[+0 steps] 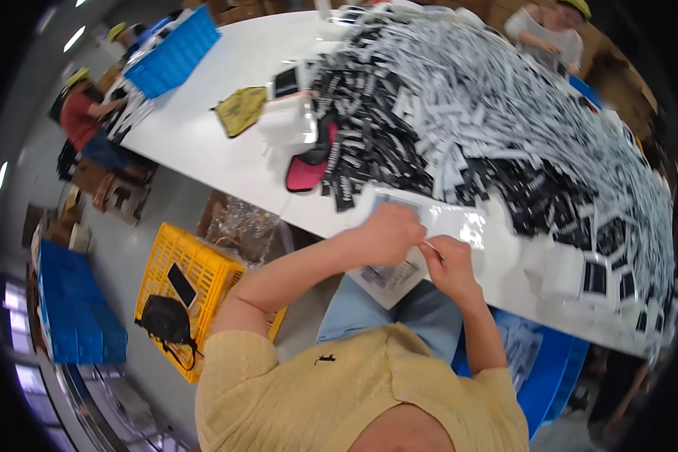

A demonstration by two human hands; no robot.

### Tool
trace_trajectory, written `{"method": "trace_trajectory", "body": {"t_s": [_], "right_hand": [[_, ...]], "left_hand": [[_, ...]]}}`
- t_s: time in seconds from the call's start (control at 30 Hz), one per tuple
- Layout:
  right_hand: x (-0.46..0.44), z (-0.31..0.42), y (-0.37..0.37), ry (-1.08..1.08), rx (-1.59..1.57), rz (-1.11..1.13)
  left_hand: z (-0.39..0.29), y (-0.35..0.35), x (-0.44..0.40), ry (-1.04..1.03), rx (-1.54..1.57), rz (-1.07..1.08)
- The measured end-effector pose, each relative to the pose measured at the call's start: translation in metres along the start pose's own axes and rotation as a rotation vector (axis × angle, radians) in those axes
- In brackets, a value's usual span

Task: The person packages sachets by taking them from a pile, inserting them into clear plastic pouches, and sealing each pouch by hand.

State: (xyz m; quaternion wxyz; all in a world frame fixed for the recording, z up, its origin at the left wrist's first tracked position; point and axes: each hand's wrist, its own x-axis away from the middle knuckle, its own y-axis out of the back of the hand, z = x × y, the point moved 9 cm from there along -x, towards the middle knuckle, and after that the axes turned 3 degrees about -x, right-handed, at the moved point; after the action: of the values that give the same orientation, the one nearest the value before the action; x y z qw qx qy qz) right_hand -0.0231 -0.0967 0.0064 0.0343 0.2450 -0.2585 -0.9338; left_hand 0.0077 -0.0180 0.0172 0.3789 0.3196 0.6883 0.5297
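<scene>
My left hand (390,232) is closed on a clear printed plastic packaging bag (388,285) above my lap, at the table edge. My right hand (450,265) pinches close beside it, fingers pressed together at the bag's upper edge. The bag hangs tilted below my hands, with grey print showing through. Behind my left hand, more clear plastic packaging (465,223) lies on the table. Just beyond lie black packaged strips with white lettering (373,124), heaped together with a large pile of pale grey ones (490,90).
A white table (196,143) carries a yellow cloth pouch (241,110), a pink-and-black item (306,172) and stacked white packs (288,124). A yellow crate (196,260) with a phone (181,284) and black bag (166,320) stands left. Blue bins (173,56) and co-workers (546,34) are around.
</scene>
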Motion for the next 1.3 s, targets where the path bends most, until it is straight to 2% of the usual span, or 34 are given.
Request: {"method": "trace_trajectory", "body": {"t_s": [0.1, 0.17, 0.2, 0.3, 0.33, 0.37, 0.4, 0.47, 0.5, 0.57, 0.6, 0.7, 0.73, 0.77, 0.87, 0.97, 1.07, 1.1, 1.2, 1.3], "right_hand": [[0.021, -0.033, 0.013, -0.226, -0.080, 0.060], [0.046, -0.054, 0.041, -0.222, -0.103, -0.063], [0.064, -0.069, 0.058, -0.217, -0.112, -0.126], [0.178, -0.154, 0.156, -0.433, 0.071, -0.289], [0.225, -0.179, 0.188, -0.653, -0.014, -0.311], [0.257, -0.175, 0.226, -0.696, 0.238, -0.502], [0.272, -0.153, 0.252, -0.725, 0.498, -0.686], [0.261, -0.115, 0.262, -0.577, 1.054, -0.700], [0.243, -0.095, 0.252, -0.491, 1.326, -0.688], [0.192, -0.090, 0.215, -0.331, 1.065, -0.660], [0.162, -0.093, 0.195, -0.324, 0.781, -0.653], [0.058, -0.096, 0.128, -0.012, 0.505, -0.566], [0.028, -0.124, 0.114, -0.076, 0.359, -0.509], [-0.007, -0.148, 0.100, -0.209, 0.478, -0.365], [-0.073, -0.198, 0.076, -0.400, 0.699, -0.104], [-0.089, -0.259, 0.062, -0.574, 0.517, -0.060], [-0.082, -0.257, 0.072, -0.360, 0.478, -0.085], [-0.069, -0.266, 0.072, -0.719, 0.130, 0.102], [-0.042, -0.254, 0.085, -0.726, -0.409, -0.097], [-0.043, -0.241, 0.083, -0.659, -0.482, -0.240]], "left_hand": [[0.017, -0.012, -0.002, 0.092, 0.235, -0.028], [0.031, -0.026, -0.005, 0.175, 0.446, -0.009], [0.044, -0.032, -0.002, 0.236, 0.421, -0.042], [0.080, -0.047, 0.013, 0.386, 0.393, -0.109], [0.086, -0.050, 0.022, 0.407, 0.409, -0.099], [0.087, -0.056, 0.027, 0.430, 0.424, -0.087], [0.079, -0.054, 0.025, 0.355, 0.386, -0.163], [0.063, -0.049, 0.025, 0.215, 0.306, -0.315], [0.055, -0.063, 0.020, 0.178, 0.285, -0.214], [0.031, -0.063, 0.004, 0.115, 0.238, -0.226], [0.020, -0.063, -0.003, 0.085, 0.214, -0.234], [0.017, -0.089, -0.009, 0.081, 0.113, -0.179], [0.018, -0.095, -0.010, 0.067, 0.090, -0.183], [0.019, -0.098, -0.009, 0.050, 0.102, -0.203], [0.021, -0.102, -0.001, 0.015, 0.134, -0.266], [0.027, -0.096, 0.009, 0.005, 0.143, -0.328], [0.029, -0.096, 0.012, 0.015, 0.151, -0.336], [0.029, -0.097, 0.012, 0.015, 0.153, -0.331], [0.029, -0.097, 0.010, 0.012, 0.154, -0.319], [0.029, -0.097, 0.009, 0.012, 0.145, -0.321]]}}
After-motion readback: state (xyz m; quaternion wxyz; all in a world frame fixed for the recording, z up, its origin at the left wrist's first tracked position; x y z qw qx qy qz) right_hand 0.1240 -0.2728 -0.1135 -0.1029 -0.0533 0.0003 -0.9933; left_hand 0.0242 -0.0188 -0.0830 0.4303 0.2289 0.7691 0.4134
